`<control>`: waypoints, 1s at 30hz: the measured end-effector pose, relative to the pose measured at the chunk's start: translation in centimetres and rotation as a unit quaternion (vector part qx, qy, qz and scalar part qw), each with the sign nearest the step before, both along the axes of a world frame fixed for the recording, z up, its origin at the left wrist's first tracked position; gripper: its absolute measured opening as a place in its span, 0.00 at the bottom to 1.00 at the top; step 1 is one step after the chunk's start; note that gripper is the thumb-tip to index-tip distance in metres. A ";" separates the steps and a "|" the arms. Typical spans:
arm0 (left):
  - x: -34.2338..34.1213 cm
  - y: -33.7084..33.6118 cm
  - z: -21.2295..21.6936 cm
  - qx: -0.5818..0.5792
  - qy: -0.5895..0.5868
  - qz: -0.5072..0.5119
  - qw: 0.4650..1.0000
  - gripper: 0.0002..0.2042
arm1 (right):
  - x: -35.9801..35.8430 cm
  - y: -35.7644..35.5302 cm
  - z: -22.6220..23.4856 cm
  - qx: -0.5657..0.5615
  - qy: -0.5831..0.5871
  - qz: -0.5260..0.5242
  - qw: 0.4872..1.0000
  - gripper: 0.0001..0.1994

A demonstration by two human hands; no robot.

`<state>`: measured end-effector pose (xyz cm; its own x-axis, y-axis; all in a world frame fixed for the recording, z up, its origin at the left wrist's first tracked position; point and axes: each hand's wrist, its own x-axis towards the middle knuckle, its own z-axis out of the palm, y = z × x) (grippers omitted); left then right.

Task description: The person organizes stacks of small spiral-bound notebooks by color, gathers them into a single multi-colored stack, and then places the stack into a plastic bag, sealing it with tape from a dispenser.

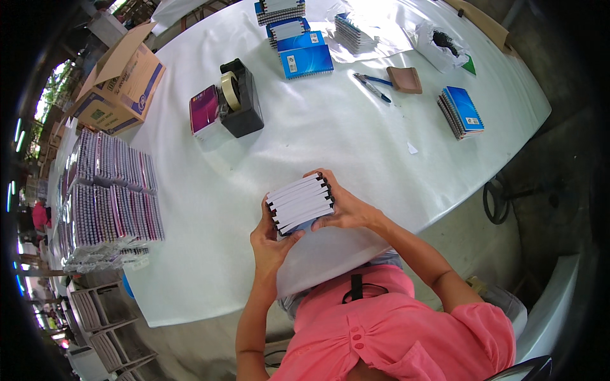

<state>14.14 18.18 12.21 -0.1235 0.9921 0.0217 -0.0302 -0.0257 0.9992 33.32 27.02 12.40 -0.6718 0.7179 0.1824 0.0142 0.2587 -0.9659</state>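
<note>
Between my two hands, over the near part of the table, is a stack of small spiral notebooks (302, 203). White page edges face up, black spiral bindings show at both ends, and a bit of blue cover shows at the near side. My left hand (270, 244) grips the stack's left end, thumb along the near side. My right hand (343, 206) wraps round its right end, fingers at the far corner and thumb near the front. Farther off stand a black tape dispenser (249, 105) with a tape roll (230, 91) and a purple-covered packet (204, 109).
Wrapped piles of spiral notebooks (114, 206) stand at the left, before an open cardboard box (121, 86). Blue notebooks (307, 61) lie at the far side, others (462, 111) at the right. Pliers (372, 87), a brown tray (405, 80) and a plastic bag (438, 47) lie far right.
</note>
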 end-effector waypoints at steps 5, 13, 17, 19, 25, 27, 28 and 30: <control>0.1 -0.6 -0.6 0.017 -0.018 0.014 1.000 0.45 | -0.1 0.0 -0.3 -0.004 0.016 0.013 1.000 0.49; 0.7 -0.1 0.2 0.073 0.066 0.022 0.995 0.44 | 0.6 0.3 1.8 0.018 0.005 -0.001 1.000 0.52; 0.9 -0.2 0.4 0.066 0.077 0.035 0.994 0.44 | 1.1 1.2 7.1 0.183 -0.086 -0.023 0.979 0.55; 1.0 -0.1 0.9 0.058 0.066 0.033 0.996 0.44 | 0.6 1.2 9.5 0.277 -0.156 -0.013 0.948 0.52; 0.6 0.1 0.4 0.070 0.058 0.009 0.996 0.45 | -0.3 1.6 10.5 0.379 -0.269 0.058 0.883 0.42; 0.4 0.1 0.3 0.082 0.058 -0.001 0.995 0.45 | -0.4 1.7 10.5 0.381 -0.276 0.062 0.880 0.41; 0.3 0.0 0.3 0.079 0.059 -0.010 0.995 0.45 | -0.4 1.6 10.5 0.375 -0.273 0.059 0.884 0.40; 0.2 -0.1 0.2 0.076 0.059 -0.018 0.995 0.44 | -0.4 1.4 10.5 0.369 -0.270 0.057 0.887 0.40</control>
<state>14.30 18.06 12.39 -0.0766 0.9801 0.1832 0.0826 -0.1769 0.9808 32.95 28.38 22.88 -0.8648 0.4588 0.2040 0.3572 0.8477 -0.3923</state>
